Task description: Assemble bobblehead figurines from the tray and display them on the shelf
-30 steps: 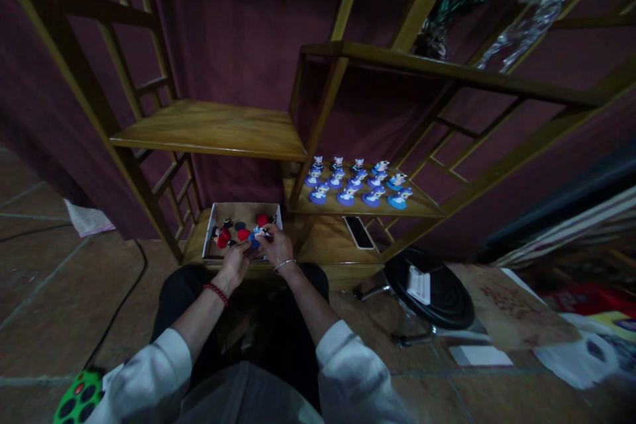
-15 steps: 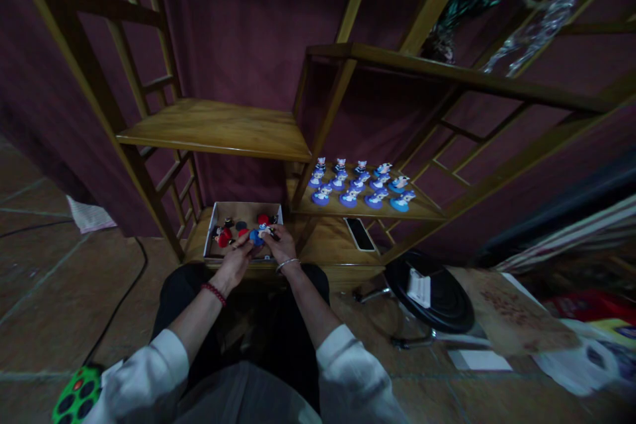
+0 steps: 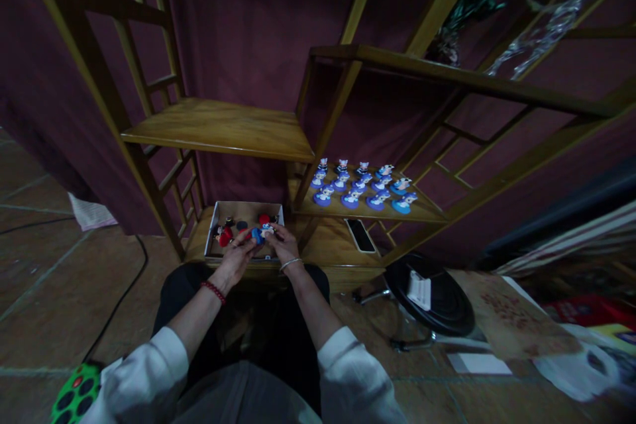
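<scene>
Between both hands I hold a small blue and white figurine (image 3: 259, 234) above a shallow cardboard box (image 3: 211, 238). My left hand (image 3: 236, 261) has its fingers closed on the figurine's blue end. On the other side, the fingers of my right hand (image 3: 283, 244) pinch its paler end. Inside the box lie a red and black figurine (image 3: 224, 236) and another red piece (image 3: 264, 219), partly covered by my hands. Several purple, white and blue figurines (image 3: 352, 197) stand in rows on the shelf to the right.
A phone (image 3: 360, 236) lies on the lower board right of the box. A bare wooden shelf (image 3: 218, 126) juts out above the box. A black round stool (image 3: 442, 298) stands on the floor at right, beside a cardboard sheet (image 3: 511, 311). A green object (image 3: 74, 394) sits at lower left.
The figurine has turned slightly in my fingers, and my hands stay over the box. The whole view has shifted a little; the shelf figurines stand as before.
</scene>
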Tool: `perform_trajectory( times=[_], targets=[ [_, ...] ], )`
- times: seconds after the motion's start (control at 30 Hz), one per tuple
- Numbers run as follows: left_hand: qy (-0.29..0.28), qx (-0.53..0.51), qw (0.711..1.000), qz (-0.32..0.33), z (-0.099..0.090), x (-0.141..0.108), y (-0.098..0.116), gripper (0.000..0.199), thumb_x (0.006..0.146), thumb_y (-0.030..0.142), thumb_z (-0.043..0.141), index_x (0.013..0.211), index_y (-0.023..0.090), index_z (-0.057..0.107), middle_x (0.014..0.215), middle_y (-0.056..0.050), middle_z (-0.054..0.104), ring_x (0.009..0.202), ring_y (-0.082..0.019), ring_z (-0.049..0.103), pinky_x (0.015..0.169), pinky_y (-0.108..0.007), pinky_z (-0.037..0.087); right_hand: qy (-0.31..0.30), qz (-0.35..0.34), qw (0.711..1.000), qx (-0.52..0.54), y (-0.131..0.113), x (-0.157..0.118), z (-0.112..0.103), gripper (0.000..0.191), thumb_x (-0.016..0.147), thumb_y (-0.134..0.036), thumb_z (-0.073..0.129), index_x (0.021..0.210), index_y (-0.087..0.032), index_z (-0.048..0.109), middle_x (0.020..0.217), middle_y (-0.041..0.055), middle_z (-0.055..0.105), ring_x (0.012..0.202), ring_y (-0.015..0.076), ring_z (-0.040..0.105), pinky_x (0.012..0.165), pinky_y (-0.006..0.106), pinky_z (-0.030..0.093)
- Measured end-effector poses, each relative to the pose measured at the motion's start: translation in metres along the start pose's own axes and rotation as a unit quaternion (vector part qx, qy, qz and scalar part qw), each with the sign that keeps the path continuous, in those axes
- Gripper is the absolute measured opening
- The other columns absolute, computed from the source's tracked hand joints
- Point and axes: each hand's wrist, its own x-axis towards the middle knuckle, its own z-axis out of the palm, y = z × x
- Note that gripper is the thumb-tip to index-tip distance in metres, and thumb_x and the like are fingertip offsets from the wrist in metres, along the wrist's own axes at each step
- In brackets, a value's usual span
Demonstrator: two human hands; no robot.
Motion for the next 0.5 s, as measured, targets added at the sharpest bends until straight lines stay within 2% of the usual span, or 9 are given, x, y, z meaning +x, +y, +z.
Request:
perform_trajectory(
  times=[0.23,0.5],
  targets=[
    [-0.001,-0.002,1.0,0.005,0.0008,0.0004,0.0003,0.029,0.065,0.001,0.063,0.09,0.015,0.063,0.079,-0.004,0.067,0.082,-0.015,0.062,0.089,-0.036,0.045,-0.007,-0.026,0.999,-0.021,-0.0005,0.0002,0.0009,0.036,0.059,-0.032,0.065,0.091,-0.017,0.062,0.078,0.0015,0.068,0.074,0.016,0.062,0.072,0.03,0.05],
    [0.002,0.005,1.0,0.008,-0.0014,0.0019,0.0006,0.029,0.064,0.0,0.062,0.09,0.014,0.062,0.075,-0.003,0.068,0.078,-0.014,0.063,0.087,-0.035,0.046,-0.023,-0.048,0.998,-0.043,-0.0008,0.0012,0.0023,0.035,0.061,-0.034,0.063,0.092,-0.017,0.06,0.081,0.0016,0.067,0.076,0.0155,0.061,0.076,0.029,0.048]
  ],
)
